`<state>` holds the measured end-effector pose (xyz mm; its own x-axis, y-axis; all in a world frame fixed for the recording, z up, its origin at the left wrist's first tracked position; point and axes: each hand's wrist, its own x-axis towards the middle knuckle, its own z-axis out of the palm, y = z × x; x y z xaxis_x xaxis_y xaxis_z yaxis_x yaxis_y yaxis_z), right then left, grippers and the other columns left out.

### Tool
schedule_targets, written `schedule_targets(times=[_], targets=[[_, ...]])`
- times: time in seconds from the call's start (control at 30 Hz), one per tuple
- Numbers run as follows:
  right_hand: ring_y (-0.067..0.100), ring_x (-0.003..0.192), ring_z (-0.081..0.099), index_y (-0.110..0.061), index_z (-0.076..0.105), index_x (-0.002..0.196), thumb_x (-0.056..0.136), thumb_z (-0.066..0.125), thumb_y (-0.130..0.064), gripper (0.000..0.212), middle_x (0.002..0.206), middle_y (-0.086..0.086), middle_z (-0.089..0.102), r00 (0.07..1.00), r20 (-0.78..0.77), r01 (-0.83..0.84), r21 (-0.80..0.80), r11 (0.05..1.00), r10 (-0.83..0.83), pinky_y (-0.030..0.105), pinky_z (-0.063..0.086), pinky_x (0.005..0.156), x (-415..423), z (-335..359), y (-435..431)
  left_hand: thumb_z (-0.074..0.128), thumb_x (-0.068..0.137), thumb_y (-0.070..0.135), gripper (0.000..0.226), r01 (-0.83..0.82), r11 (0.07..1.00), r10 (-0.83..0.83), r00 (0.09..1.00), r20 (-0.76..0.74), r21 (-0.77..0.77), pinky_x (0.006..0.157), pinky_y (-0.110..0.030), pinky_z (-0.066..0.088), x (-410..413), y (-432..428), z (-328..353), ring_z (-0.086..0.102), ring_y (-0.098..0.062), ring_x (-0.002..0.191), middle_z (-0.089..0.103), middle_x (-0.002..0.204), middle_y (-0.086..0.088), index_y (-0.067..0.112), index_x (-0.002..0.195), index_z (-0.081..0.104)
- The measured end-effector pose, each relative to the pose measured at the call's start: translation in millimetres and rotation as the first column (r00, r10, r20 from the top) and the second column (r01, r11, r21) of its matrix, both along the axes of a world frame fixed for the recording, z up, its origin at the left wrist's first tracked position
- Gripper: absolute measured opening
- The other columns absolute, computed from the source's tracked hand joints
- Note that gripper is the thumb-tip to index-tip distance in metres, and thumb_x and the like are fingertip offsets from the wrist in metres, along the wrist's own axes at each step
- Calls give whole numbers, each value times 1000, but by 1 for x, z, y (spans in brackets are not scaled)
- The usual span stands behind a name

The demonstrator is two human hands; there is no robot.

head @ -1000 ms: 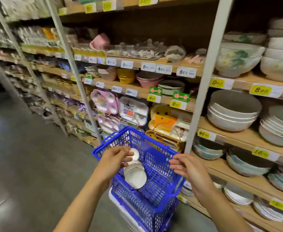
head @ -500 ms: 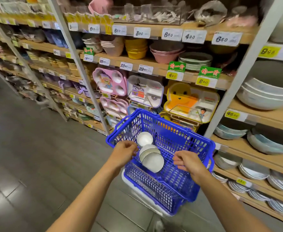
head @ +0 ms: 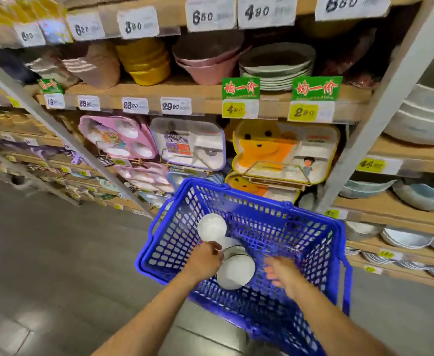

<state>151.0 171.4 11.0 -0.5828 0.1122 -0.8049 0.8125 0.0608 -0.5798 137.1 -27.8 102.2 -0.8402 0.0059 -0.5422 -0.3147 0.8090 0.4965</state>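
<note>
A blue plastic shopping basket (head: 249,197) sits low in front of me by the shelves. Inside lie a small white bowl (head: 212,226) toward the far left and a stack of larger white bowls (head: 236,274) nearer me. My left hand (head: 205,259) is down in the basket, its fingers curled at the rim of the stacked bowls. Just right of the stack, over the mesh floor of the basket, is my right hand (head: 281,276). It is blurred, with loosely bent fingers and nothing seen in it.
Wooden shelves with price tags rise just behind the basket. They hold a pink divided plate (head: 118,137), a white one (head: 187,143), a yellow bear one (head: 282,150) and stacked bowls (head: 424,119). A grey upright post (head: 380,109) stands at right. The grey floor aisle (head: 44,253) runs left.
The view has moved closer and lower toward the basket. Both hands have gone from its near rim down inside, the left onto the stacked bowls, the right beside them.
</note>
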Motion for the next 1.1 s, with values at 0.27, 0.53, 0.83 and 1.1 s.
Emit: schedule_targets(times=[0.27,0.53,0.83,1.1], targets=[[17,74,48,-4,60,89,94,55,-20,17,86,10,56,984,154,-106,98,990,90,29,36,64,-4,-79,-34,49,91,15,44,432,881,-396,896,199,-193,95,-38,44,-35,10,-78,55,-32,117,55,133,-15,12,135,49],[20,94,52,8,58,121,92,57,-19,39,121,20,62,951,310,-48,68,997,25,32,45,75,1,-125,-57,45,94,15,59,710,596,-687,692,220,-375,106,-37,34,-34,17,-124,29,-23,141,15,160,-9,8,149,23],[24,93,57,11,58,120,90,53,-7,36,113,20,63,930,344,90,121,989,-127,28,41,69,-9,-143,-81,47,91,12,76,668,723,-639,744,196,-179,109,-37,30,-31,3,-151,26,-26,142,14,159,-9,11,153,3],[26,96,58,7,50,130,95,43,-5,38,122,24,60,925,369,36,151,988,-90,37,48,76,-22,-165,-80,39,99,23,57,523,850,-514,850,118,-65,94,-26,38,-37,3,-186,45,-20,125,39,148,-6,28,150,14]])
